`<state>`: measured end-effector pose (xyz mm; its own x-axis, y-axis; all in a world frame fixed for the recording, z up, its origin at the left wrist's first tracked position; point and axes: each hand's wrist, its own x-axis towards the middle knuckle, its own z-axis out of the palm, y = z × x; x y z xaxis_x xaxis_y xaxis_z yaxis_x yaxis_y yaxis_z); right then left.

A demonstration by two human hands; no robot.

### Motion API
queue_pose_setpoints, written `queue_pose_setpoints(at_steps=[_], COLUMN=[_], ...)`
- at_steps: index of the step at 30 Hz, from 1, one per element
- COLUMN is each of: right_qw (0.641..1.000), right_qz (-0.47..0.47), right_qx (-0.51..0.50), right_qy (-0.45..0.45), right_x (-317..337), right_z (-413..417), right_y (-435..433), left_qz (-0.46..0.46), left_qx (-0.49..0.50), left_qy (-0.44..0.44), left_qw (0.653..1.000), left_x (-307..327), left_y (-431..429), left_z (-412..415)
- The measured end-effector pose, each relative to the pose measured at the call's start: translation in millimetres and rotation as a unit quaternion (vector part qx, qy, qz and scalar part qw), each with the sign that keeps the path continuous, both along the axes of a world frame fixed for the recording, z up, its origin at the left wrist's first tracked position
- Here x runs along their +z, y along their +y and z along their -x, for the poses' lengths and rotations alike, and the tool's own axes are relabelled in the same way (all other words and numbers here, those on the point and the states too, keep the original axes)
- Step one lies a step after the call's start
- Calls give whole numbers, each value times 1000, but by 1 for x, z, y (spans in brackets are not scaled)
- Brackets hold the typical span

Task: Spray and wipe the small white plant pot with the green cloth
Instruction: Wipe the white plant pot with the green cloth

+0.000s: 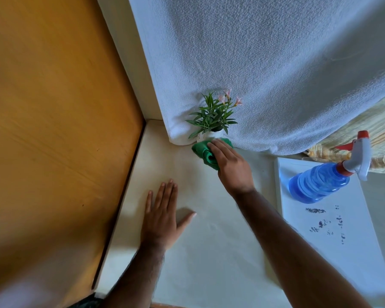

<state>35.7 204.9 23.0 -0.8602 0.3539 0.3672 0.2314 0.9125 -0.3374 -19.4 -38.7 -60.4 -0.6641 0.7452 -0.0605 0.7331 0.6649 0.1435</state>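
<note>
right hand point(231, 167): fingers pressing green cloth point(203, 155) against base of white pot point(213, 136), hand at 5 o'clock of pot
green cloth: bunched, touching pot's lower side
pot: small, mostly hidden by leaves of plant point(212, 115), backed against white towel point(265, 63)
left hand point(162, 215): flat on pale surface point(209, 252), fingers spread, holding nothing, at 7 o'clock of pot, well apart
spray bottle point(320, 181): blue, red-white trigger, standing on white board point(342, 230), at 4 o'clock of pot
wood panel point(53, 130): at 9 o'clock
</note>
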Motion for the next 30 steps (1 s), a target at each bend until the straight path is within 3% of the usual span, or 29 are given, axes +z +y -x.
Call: queue_pose_setpoints(at_steps=[7, 13, 23, 30], right_qw=[999, 999, 997, 995], right_qz=[24, -27, -28, -61], right_qx=[-2, 31, 68, 79], right_qy=[-30, 20, -39, 15], right_x=[-7, 18, -19, 1], right_z=[-6, 13, -6, 12], right_y=[-2, -7, -4, -1], left_qz=[-8, -6, -21, -8], left_qx=[3, 3, 1, 2], left_qy=[-5, -6, 0, -3], left_qw=[1000, 1000, 1000, 1000], left_x=[-2, -2, -1, -1], left_y=[0, 0, 0, -1], left_z=[1, 1, 0, 1])
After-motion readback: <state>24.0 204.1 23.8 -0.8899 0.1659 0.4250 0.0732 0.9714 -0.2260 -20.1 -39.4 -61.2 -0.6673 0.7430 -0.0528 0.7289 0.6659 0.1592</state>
